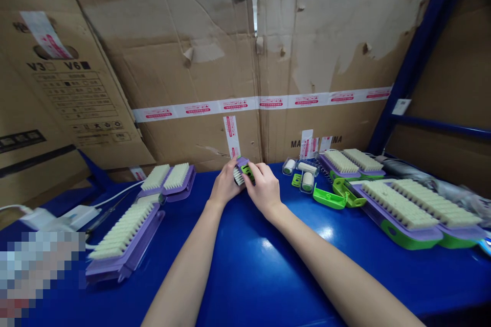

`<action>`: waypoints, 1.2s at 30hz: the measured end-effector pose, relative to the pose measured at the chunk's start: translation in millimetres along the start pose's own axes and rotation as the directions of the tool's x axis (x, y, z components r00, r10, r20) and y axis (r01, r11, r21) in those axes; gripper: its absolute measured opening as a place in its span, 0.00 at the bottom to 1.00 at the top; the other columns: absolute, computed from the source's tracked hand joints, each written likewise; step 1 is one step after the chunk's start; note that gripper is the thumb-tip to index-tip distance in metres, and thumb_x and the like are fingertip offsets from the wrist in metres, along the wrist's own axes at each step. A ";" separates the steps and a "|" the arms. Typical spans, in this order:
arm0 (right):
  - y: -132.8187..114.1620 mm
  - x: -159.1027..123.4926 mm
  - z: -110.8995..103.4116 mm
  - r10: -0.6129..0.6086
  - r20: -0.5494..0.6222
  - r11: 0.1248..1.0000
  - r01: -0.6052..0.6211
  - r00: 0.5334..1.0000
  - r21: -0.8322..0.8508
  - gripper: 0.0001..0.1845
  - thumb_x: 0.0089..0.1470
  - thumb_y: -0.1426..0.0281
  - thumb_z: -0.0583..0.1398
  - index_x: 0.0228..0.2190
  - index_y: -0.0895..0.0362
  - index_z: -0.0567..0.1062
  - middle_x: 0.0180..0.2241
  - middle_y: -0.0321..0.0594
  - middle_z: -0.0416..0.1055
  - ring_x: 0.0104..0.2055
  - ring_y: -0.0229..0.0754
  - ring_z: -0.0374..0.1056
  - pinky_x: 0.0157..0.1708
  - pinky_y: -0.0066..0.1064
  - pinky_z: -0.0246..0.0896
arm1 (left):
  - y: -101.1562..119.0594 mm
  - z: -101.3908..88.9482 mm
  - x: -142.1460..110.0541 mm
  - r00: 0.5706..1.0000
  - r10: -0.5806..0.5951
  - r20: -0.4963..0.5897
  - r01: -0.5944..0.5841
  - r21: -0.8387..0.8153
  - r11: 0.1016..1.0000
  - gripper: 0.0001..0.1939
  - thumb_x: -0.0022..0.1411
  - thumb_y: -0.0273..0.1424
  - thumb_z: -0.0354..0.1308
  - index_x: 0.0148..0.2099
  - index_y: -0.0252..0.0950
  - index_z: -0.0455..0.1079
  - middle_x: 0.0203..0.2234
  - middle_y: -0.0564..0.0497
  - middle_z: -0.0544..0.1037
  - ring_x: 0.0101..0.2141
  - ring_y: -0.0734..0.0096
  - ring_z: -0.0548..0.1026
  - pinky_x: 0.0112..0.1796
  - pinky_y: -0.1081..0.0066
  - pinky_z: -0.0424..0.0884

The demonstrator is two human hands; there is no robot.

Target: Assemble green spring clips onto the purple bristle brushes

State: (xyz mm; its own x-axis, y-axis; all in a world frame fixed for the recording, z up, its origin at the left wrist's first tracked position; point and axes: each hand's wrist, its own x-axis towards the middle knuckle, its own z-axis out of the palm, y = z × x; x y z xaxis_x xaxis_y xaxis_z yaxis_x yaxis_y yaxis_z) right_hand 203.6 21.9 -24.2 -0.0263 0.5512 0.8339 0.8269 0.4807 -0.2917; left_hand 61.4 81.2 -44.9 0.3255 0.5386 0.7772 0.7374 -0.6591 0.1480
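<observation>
Both hands meet over the far middle of the blue table, closed on one small purple and green brush (241,167) with white bristles. My left hand (225,184) grips its left side, where the bristles show below the fingers. On the other side, my right hand (265,189) holds the green slotted part, its thumb pressed against it. The fingers cover much of the brush. To the right of my hands lie a small clear case with a white roller (307,182), a green slotted piece (296,180) and a bright green curved part (329,198).
Purple brushes with cream bristles (125,227) lie at left, beside white plugs and cables (79,217). More brushes with green ends (402,204) lie at right. Cardboard sheets (199,71) stand behind the blue table (245,276), and a blue metal post (416,56) rises at right.
</observation>
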 end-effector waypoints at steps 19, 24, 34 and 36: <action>15.5 3.7 -3.7 -0.129 -0.001 0.983 0.128 0.992 0.133 0.19 0.57 0.72 0.52 0.50 0.57 0.69 0.45 0.43 0.73 0.46 0.43 0.63 0.44 0.35 0.66 | 9.6 -6.2 -0.6 0.960 -0.276 -0.049 0.281 0.182 0.942 0.37 0.44 0.45 0.64 0.52 0.35 0.55 0.37 0.41 0.78 0.35 0.52 0.78 0.32 0.65 0.72; 40.0 8.3 -7.2 -0.260 -0.006 0.949 0.257 0.965 0.182 0.19 0.58 0.74 0.51 0.50 0.57 0.69 0.44 0.44 0.73 0.48 0.43 0.64 0.47 0.37 0.66 | 11.5 -8.5 -1.9 0.977 -0.215 0.008 0.211 0.163 0.964 0.44 0.43 0.49 0.64 0.57 0.36 0.52 0.43 0.41 0.76 0.40 0.52 0.77 0.35 0.63 0.73; 53.1 10.4 -7.3 -0.425 0.020 0.900 0.420 0.905 0.117 0.19 0.57 0.78 0.50 0.49 0.61 0.69 0.45 0.47 0.73 0.51 0.44 0.64 0.48 0.37 0.67 | 9.0 -5.2 -2.5 0.989 -0.103 0.102 0.086 0.160 0.983 0.34 0.51 0.47 0.59 0.55 0.36 0.55 0.46 0.41 0.74 0.42 0.55 0.76 0.37 0.65 0.73; 53.4 11.3 -7.3 -0.430 -0.001 0.896 0.427 0.903 0.120 0.19 0.57 0.78 0.50 0.50 0.61 0.69 0.44 0.48 0.73 0.50 0.45 0.64 0.48 0.37 0.67 | 10.3 -6.5 -2.4 0.986 -0.105 0.125 0.088 0.136 0.987 0.33 0.53 0.46 0.58 0.55 0.36 0.54 0.46 0.41 0.74 0.41 0.54 0.76 0.37 0.64 0.73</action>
State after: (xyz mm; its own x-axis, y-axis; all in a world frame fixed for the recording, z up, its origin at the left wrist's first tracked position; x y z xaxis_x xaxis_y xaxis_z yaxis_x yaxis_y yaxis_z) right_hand 251.5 48.8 -27.0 -0.3784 0.2907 0.8788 0.6627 0.7479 0.0379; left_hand 64.4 69.7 -41.3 0.3176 0.6666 0.6743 0.8370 -0.5313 0.1310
